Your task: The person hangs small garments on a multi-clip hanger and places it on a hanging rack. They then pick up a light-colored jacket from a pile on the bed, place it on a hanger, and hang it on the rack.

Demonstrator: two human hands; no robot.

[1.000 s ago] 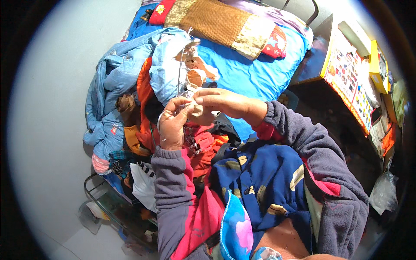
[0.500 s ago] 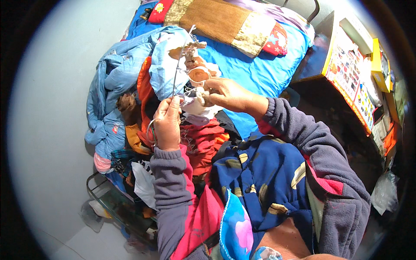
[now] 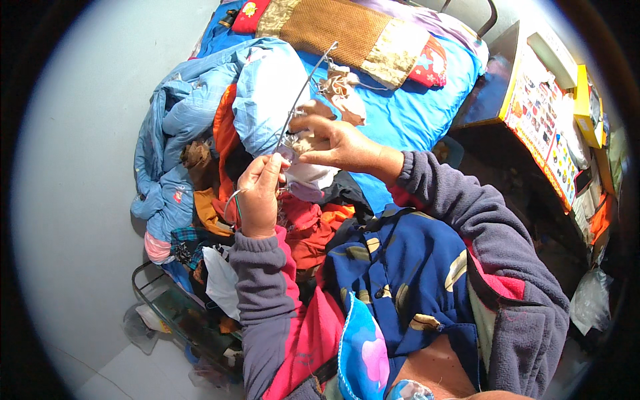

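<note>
Rod (image 3: 299, 96) slanting up from the left hand (image 3: 259, 193), pale cloth (image 3: 309, 142) at the right hand (image 3: 347, 148).
Left thumb and fingers pinch closed on the rod's lower end; right thumb and fingers part in a curve around the bunched cloth, their grip too hidden to tell. Tan fabric (image 3: 345, 93) shows beside the rod's upper part, over the blue sheet (image 3: 397, 119).

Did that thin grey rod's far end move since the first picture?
Yes. The far end of the thin grey rod has moved to the right, judged against the brown woven panel lying beyond it.
</note>
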